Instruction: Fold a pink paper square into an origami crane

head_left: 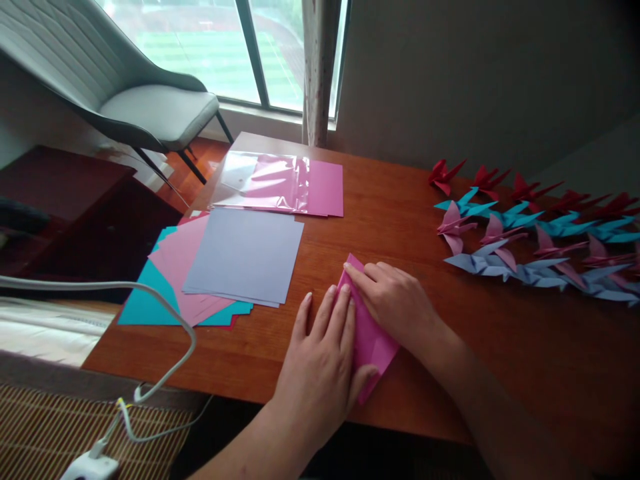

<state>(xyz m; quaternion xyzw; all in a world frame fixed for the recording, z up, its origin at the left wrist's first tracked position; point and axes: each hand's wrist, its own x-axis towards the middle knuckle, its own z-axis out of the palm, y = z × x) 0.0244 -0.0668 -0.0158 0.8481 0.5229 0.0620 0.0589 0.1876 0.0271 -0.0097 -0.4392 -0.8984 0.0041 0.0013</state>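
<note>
A folded sheet of bright pink origami paper (374,343) lies on the wooden table in front of me, its narrow point facing away. My left hand (323,353) rests flat across the paper's left side, fingers stretched and spread, thumb low on the sheet. From the right, my right hand (397,300) presses on the upper right edge. Its index finger reaches the paper's tip beside the left fingertips; its other fingers are curled, and its thumb is hidden.
Grey-blue sheets (245,257) overlap pink and turquoise sheets (145,300) on the left. Behind them is a clear packet (280,183) with pink paper. Rows of folded cranes (520,217) in red, turquoise, pink and pale blue stand right. A white cable (193,340) loops past the table's left edge.
</note>
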